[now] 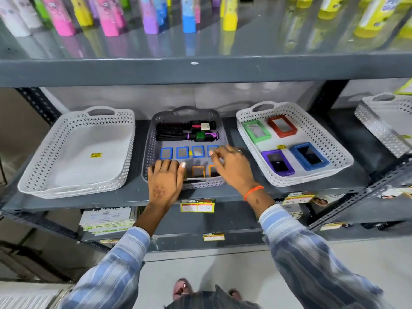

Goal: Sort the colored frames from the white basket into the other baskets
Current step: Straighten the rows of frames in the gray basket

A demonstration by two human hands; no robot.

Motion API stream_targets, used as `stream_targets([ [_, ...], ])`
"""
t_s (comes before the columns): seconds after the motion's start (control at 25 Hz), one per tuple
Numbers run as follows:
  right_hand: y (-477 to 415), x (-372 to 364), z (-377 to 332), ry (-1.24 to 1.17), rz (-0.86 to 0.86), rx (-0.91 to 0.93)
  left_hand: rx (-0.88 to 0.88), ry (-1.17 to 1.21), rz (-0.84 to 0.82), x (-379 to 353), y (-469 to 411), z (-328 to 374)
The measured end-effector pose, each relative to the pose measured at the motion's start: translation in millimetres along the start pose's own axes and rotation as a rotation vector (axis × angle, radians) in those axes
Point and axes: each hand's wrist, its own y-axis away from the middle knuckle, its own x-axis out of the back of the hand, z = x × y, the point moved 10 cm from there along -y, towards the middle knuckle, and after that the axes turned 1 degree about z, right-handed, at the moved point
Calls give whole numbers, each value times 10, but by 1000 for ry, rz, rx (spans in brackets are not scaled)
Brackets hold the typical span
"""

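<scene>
Inside grey basket (151, 139): four blue frames (166, 153), two orange frames (198, 171).

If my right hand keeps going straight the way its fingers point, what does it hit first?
Probably the small blue frame in the grey basket; the right hand points up-left, its fingers already over that frame. Depth is unclear.

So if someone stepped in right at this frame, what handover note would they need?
Left hand rests over the grey basket's front left; no grip visible. Right hand hovers over its right side, grip unclear.
Done: small blue frames and orange frames lined up in the grey basket, in front of the hairbrushes.
Right white basket holds green, red, purple and large blue frames. Left white basket holds no frames.
Left: probably those four.
</scene>
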Motion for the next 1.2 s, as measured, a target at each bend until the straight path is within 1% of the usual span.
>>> stream_targets([
  [0.08,58,470,512,70,132,-53,-71,37,61,42,-92,511],
  [0.12,104,678,825,120,170,-101,-113,69,77,45,-126,807],
  [0.2,249,1044,1544,218,187,-229,-231,190,56,-14,-159,1500],
  [0.28,419,1277,2155,244,161,-332,-407,281,-35,-184,-99,2182],
  [0.36,551,1307,2500,221,93,-377,-563,311,-229,-458,11,2684],
  [0.4,596,1259,2553,204,75,-374,-603,285,-321,-607,57,2793],
  [0.44,635,1222,2561,194,81,-365,-624,253,-371,-716,83,2840],
  [0.48,673,1213,2556,187,111,-350,-633,237,-382,-780,91,2853],
  [0.56,723,1228,2477,177,205,-314,-623,224,-368,-831,54,2787],
  [0.64,725,1214,2372,181,244,-289,-619,202,-358,-823,12,2693],
  [0.88,698,1134,2201,173,237,-270,-644,186,-402,-826,-44,2552],
  [1.2,715,1048,2244,169,128,-403,-662,232,-484,-780,-61,2518],
])
